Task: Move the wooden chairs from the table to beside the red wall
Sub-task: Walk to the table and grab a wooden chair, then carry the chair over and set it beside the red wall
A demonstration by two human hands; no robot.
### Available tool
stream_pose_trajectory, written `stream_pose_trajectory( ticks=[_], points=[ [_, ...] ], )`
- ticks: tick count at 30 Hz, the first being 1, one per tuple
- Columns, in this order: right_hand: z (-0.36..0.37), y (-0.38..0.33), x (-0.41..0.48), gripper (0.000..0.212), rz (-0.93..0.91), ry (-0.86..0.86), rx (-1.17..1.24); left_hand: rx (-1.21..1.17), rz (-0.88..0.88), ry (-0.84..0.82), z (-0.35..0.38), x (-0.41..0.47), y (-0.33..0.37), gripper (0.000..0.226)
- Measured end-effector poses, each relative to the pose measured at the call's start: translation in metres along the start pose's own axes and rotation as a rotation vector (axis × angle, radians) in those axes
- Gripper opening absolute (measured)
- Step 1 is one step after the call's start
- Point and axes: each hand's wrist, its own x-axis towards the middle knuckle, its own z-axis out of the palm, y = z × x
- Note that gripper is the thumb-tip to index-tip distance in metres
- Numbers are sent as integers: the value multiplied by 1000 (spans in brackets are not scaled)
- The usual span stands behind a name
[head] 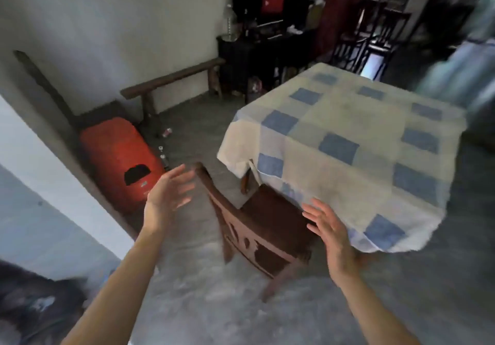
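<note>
Flanking the wooden chair by the table edge, left hand, right hand, fingers spread, empty.

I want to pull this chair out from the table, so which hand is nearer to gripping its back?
Left, probably. The left hand is open, fingertips beside the top corner of the chair back; the right hand hovers open over the seat by the tablecloth.

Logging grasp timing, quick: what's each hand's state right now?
Left hand: open, fingers spread, holding nothing, near the chair back.
Right hand: open, holding nothing, by the chair seat.
</note>
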Motion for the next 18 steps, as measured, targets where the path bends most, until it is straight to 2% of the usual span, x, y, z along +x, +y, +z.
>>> stream_pose_trajectory(
  ticks=[3,7,10,15,18],
  points=[
    [3,13,-15,33,31,136,-21,41,33,-53,-14,44,4,43],
    [12,35,-27,38,55,262,-16,79,92,-109,-22,102,-11,37],
    [25,58,-29,37,57,348,-29,203,161,-201,-15,147,-26,33],
    [38,79,-14,38,84,385,-59,486,186,-377,-12,194,-49,34],
    [39,83,-10,33,86,413,-14,477,151,-409,-16,223,-56,23]
  ],
)
